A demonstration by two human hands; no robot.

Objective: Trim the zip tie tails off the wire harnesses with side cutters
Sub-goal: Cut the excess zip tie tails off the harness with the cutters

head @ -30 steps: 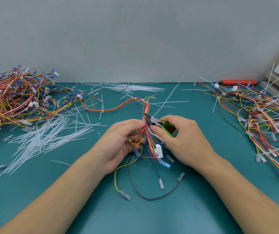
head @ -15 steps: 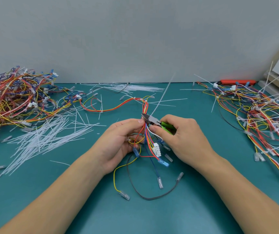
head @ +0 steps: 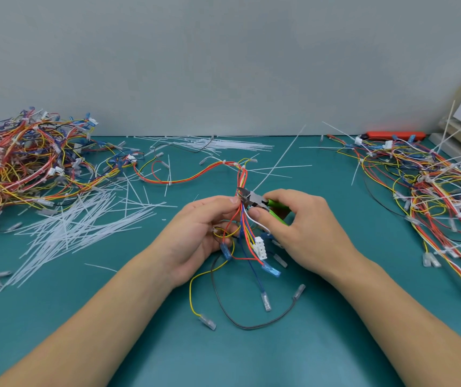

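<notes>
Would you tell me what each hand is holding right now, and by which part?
The right hand grips the side cutters by their green handles. The left hand holds the wire harness by its bundled wires, just below the cutter head.

Left hand [head: 201,236] and right hand [head: 304,233] both bare, no gloves; forearms bare to the lower frame edge, no sleeve cuffs in view; fingernails short, unpainted; no rings, watch or wristbands visible on either wrist.

harness pile [head: 28,166] left, another pile [head: 433,191] right, cut tails [head: 78,233] between
</notes>
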